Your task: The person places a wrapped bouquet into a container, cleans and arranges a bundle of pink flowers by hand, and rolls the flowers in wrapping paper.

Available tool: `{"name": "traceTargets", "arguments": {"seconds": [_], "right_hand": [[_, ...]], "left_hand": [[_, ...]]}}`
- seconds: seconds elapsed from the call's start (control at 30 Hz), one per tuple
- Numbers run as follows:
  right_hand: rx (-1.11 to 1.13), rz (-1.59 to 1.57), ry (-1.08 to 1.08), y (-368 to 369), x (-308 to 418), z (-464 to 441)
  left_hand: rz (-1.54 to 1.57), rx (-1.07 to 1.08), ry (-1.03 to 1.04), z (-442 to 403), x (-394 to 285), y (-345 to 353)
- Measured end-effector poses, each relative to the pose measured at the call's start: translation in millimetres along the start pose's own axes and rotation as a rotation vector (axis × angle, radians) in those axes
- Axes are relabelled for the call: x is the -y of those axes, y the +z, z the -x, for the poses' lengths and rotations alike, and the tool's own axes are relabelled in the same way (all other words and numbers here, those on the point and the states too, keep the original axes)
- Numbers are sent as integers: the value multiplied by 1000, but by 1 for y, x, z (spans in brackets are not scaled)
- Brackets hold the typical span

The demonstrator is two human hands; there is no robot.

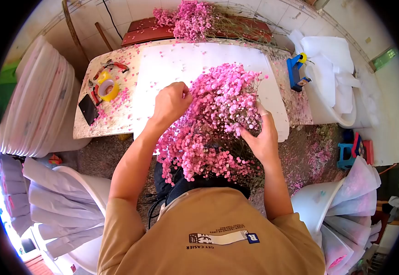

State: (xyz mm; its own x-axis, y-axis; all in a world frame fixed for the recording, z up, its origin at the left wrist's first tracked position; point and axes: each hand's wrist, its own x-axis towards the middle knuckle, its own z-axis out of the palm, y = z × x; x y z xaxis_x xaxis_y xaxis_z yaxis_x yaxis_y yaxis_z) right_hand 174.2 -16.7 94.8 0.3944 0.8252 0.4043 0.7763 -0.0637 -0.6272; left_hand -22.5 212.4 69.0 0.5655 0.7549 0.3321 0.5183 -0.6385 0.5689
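Observation:
A large bunch of small pink flowers (217, 107) lies over the white paper (156, 68) and hangs past the table's near edge toward my lap. My left hand (173, 101) is at the bunch's left side, its fingers curled closed; what they hold, if anything, is hidden. On the right side my right hand (262, 137) has its thumb and fingers apart around the edge of the bunch, with stems and blossoms between them. The stems under the blossoms are mostly hidden.
Yellow tape rolls (108, 90), red-handled pliers (117, 65) and a black phone (88, 110) lie at the table's left. A blue tape dispenser (294, 73) stands at the right. More pink flowers (192, 23) lie behind. Tubs with wrapped bundles (352, 211) flank me.

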Motion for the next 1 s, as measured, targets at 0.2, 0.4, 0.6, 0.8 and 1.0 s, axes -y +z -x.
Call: {"name": "traceTargets", "arguments": {"seconds": [0.2,0.4,0.6,0.8,1.0], "right_hand": [[-73,-243,188,7,-28,-14],[-115,-435,296,7,-46,-23],[-75,-429,351,5,-46,-21],[-95,-467,320,5,-47,-20],[-131,-445,386,2,-51,-17]], "left_hand": [[1298,180,-504,7,-20,-47],[1317,406,-534,31,-74,-47],[894,324,-141,30,-92,5],[185,196,353,36,-111,26],[195,317,298,62,-122,8]]}}
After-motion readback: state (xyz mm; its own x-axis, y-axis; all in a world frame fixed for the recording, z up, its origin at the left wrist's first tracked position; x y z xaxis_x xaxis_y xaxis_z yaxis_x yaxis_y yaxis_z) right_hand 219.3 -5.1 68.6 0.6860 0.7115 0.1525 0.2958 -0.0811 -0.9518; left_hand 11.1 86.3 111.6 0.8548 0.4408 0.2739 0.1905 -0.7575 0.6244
